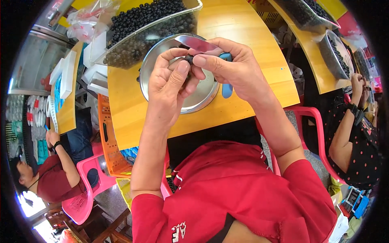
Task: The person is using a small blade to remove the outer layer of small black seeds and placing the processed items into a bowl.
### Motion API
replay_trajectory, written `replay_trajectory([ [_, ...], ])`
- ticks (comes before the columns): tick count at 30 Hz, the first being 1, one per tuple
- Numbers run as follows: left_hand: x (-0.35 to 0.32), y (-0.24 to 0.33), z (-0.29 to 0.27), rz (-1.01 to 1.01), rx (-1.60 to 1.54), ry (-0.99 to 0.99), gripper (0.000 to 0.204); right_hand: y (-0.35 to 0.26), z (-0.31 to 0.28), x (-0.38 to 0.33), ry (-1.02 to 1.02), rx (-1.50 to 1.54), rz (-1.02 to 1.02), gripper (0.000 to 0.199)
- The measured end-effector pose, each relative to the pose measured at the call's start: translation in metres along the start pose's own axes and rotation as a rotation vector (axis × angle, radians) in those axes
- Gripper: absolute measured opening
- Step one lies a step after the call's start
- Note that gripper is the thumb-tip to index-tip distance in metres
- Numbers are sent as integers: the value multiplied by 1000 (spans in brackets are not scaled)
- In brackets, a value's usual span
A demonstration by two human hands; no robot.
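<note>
Both hands meet above a round metal bowl point(198, 101) that sits on the yellow wooden desk point(251, 56). The left hand point(170, 85) pinches one small dark round fruit point(189, 59) between thumb and fingertips, its grip narrow and closed on the fruit, right over the bowl. The right hand point(235, 69) is wrapped around a small knife point(202, 45) with a blue handle; its grip is closed on the handle, and the flat shiny blade lies across the top of the fruit, touching it or just beside it; fingers hide the contact, so I cannot say which. The fruit looks light, smooth and probably a little slippery, firm outside and easily crushed if squeezed hard, so it seems best held by its sides with the fingertips, leaving the top free for the blade. The knife is stiff and sharp and is safest taken by the handle only. Behind the bowl stands one clear plastic tub point(162, 30) heaped with far too many of the same dark fruits to count. Counted: one fruit in hand, one knife, one bowl at this seat, one tub right behind it. A second bowl point(334, 58) and another tub of fruit point(308, 14) sit on the neighbouring desk at the right, where another person point(356, 133) works; a third person point(52, 178) sits at the lower left.
</note>
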State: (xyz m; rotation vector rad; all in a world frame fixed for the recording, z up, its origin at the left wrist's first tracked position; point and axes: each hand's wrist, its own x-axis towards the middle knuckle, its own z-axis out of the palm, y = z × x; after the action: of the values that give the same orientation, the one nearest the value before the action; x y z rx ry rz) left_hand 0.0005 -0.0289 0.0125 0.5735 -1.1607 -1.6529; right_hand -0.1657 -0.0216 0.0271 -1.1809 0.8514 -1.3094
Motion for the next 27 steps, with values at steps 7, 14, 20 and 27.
replay_trajectory([
  [7,-7,-3,3,11,18,70,23,-1,3,1,28,71,45,23],
  [14,-11,-2,0,23,-64,54,22,-2,6,-1,10,109,71,24],
  [20,-12,-3,-4,24,-205,51,21,-4,10,-3,5,58,88,26],
  [27,-11,-3,-3,-33,-246,-5,23,-3,8,0,-19,43,122,26],
])
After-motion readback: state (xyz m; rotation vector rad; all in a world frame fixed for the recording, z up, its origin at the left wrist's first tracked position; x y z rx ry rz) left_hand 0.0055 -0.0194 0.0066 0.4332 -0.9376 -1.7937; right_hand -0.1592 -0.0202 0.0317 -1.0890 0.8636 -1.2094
